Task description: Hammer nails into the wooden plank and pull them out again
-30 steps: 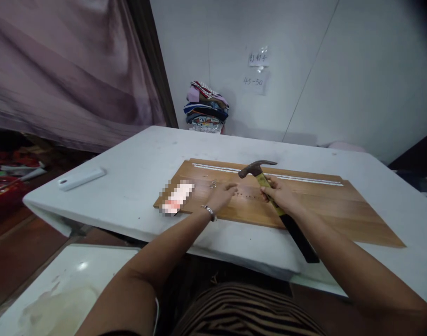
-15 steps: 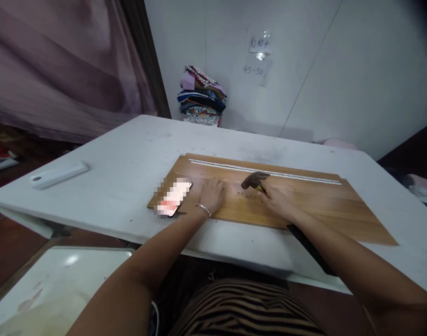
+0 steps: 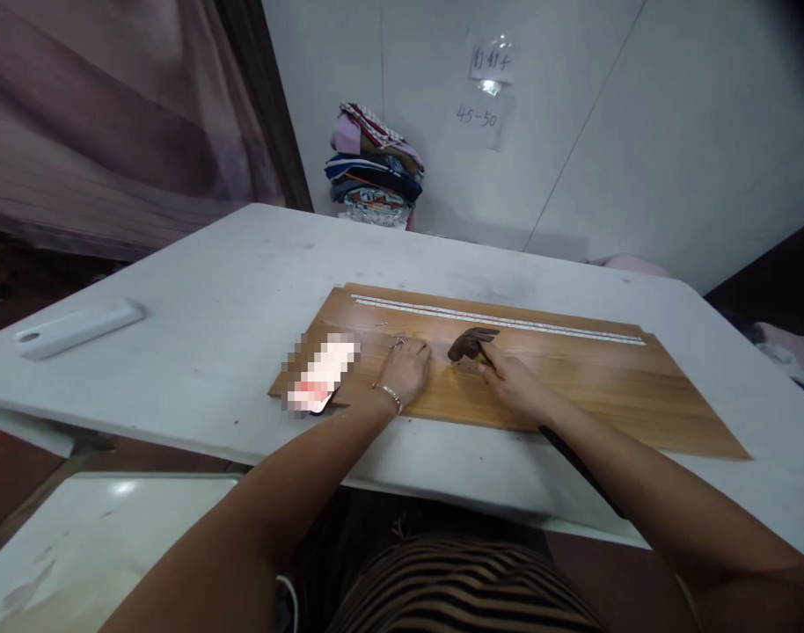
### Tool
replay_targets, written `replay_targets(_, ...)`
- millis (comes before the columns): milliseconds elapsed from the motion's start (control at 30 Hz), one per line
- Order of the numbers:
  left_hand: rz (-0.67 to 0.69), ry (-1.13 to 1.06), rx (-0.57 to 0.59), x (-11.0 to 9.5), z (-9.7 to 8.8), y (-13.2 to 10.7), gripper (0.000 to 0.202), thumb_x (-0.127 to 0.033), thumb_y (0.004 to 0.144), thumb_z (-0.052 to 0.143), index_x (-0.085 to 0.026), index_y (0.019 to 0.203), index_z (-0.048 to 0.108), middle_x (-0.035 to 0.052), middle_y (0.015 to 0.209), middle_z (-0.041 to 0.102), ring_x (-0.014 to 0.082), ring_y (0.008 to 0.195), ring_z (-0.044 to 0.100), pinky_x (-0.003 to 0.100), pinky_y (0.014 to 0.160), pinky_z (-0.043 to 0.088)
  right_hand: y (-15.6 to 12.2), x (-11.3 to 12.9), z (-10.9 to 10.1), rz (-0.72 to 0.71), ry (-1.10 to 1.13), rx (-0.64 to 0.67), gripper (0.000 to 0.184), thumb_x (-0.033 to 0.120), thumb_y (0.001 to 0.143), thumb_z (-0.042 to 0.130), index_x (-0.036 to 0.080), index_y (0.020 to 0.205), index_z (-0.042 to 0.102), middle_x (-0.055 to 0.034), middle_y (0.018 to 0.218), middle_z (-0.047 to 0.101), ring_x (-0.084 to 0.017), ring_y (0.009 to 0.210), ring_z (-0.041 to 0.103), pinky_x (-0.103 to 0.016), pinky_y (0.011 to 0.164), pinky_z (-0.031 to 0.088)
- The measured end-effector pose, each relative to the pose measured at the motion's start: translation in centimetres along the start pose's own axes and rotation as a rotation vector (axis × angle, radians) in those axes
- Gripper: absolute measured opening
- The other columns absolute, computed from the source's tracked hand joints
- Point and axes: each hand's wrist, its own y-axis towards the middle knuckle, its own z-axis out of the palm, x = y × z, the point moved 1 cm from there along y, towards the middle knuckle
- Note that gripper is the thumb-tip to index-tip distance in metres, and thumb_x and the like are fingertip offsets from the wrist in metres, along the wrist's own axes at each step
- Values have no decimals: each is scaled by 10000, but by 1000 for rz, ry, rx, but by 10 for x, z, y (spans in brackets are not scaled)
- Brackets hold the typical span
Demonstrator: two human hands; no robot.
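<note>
Standing in here looking at this and, ngl, the spacing makes me a bit nervous. The right hand is wrapped round the hammer, choked way up near the head, with the black end of the handle poking out under the forearm. The head hangs low over the middle of the wooden board, right by some small dark specks. The left hand is palm down on that same board, fingers bent, beside a little clump of nails. Can't tell if it's pinching one, the fingers hide it.

My worry: the striking face points toward the left hand, and there isn't much room between them. If a blow glanced off, or the left fingers strayed closer, that's knuckles. Gripping that high probably means less punch but better aim, so fair enough.

Also, I see no clamp. The board just lies on the counter, so hard knocks could make it creep. Same shaking could roll the loose nail off behind the clump, or walk the phone off, since it sits at the board's left end and seems to poke past the near edge.
</note>
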Motion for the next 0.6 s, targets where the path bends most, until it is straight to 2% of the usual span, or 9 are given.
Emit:
replay_targets(300, 6, 14, 20, 0, 0, 2, 318, -141, 1022, 426, -127, 1074, 739, 168, 1175, 709, 275, 1140, 630, 418, 1031, 471, 4, -12, 6, 51, -79, 31, 507, 270, 991, 502, 217, 1493, 553, -134, 1296, 753, -317, 1140, 720, -438, 975, 543)
replay_targets(600, -9, -7, 9, -2, -1, 3, 310, -136, 1020, 429, -133, 1022, 739, 169, 1163, 706, 273, 1136, 627, 422, 1039, 469, 6, 0, 1, 119, -147, 84, 507, 266, 994, 468, 176, 1483, 568, -168, 1281, 753, -324, 1083, 725, -431, 939, 538)
